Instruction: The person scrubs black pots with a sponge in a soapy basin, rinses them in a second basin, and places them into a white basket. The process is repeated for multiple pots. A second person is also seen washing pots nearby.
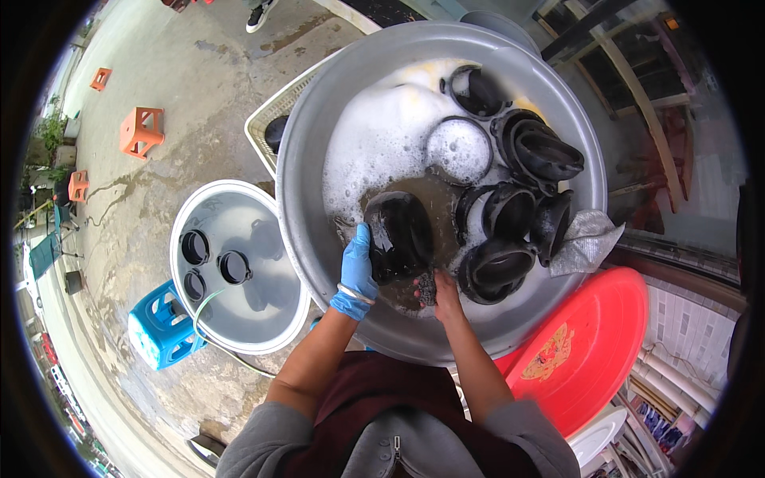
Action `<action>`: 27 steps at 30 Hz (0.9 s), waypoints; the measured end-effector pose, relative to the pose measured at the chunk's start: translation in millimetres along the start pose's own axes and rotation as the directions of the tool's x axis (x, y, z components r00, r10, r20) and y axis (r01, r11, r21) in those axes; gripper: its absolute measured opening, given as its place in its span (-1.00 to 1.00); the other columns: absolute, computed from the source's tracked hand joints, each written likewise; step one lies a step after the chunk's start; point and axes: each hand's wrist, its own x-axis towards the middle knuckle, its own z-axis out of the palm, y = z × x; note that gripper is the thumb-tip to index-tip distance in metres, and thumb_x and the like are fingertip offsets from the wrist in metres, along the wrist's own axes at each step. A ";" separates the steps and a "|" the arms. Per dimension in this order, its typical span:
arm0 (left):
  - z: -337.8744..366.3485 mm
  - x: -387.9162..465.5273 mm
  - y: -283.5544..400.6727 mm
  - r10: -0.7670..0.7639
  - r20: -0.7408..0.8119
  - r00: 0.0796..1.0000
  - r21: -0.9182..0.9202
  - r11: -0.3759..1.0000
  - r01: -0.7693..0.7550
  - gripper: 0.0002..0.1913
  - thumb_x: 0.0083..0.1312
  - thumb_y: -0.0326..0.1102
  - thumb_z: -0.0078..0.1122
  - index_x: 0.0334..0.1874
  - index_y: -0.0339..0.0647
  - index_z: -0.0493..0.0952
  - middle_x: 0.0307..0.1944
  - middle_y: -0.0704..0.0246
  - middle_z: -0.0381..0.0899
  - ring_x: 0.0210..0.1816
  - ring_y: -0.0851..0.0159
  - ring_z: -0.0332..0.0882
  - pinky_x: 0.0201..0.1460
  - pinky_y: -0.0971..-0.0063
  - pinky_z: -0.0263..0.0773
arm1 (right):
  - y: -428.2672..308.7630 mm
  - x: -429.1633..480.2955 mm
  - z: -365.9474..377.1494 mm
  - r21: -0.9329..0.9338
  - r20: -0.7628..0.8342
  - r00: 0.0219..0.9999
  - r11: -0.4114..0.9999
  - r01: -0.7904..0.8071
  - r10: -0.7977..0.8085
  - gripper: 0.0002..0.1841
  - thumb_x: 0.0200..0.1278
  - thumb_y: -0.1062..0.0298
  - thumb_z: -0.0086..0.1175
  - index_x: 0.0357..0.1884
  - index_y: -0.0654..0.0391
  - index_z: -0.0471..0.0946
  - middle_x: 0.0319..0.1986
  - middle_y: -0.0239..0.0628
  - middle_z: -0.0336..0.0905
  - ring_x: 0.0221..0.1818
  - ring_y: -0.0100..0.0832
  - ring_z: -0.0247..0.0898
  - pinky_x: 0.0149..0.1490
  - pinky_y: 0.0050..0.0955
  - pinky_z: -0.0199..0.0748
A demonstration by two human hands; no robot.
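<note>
My left hand (pixel 358 269), in a blue glove with a pale band at the wrist, grips the side of a wet black pot (pixel 399 236). The pot is tilted above the brown, sudsy water of a large metal basin (pixel 311 149). Bare, my right hand (pixel 445 293) holds a dark scouring pad (pixel 427 289) by the pot's lower edge. Several black pots (pixel 499 263) lie piled along the basin's right side, some nested. Another round pot (pixel 459 149) is full of foam. White suds (pixel 376 125) cover the water's far left part.
At left stands a white-rimmed tub (pixel 179 263) of water with black pots in it and a green hose (pixel 200 310). Nearby are a blue stool (pixel 155 328) and a cream plastic basket (pixel 263 113). A red basin (pixel 586 358) leans at right, below a grey cloth (pixel 583 242).
</note>
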 end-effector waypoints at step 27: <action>-457.6 12.5 143.6 0.354 -0.677 0.645 -0.002 0.876 -0.483 -0.50 0.36 0.05 -0.09 0.05 -0.28 0.46 -0.08 0.30 0.56 -0.08 0.26 0.52 0.02 0.39 0.43 | 50.8 -3.8 49.7 -0.413 -0.189 0.938 0.890 0.192 -0.290 -0.67 0.35 0.13 -0.06 -0.03 0.17 0.41 -0.28 -0.37 0.46 -0.33 -0.48 0.41 -0.33 -0.45 0.48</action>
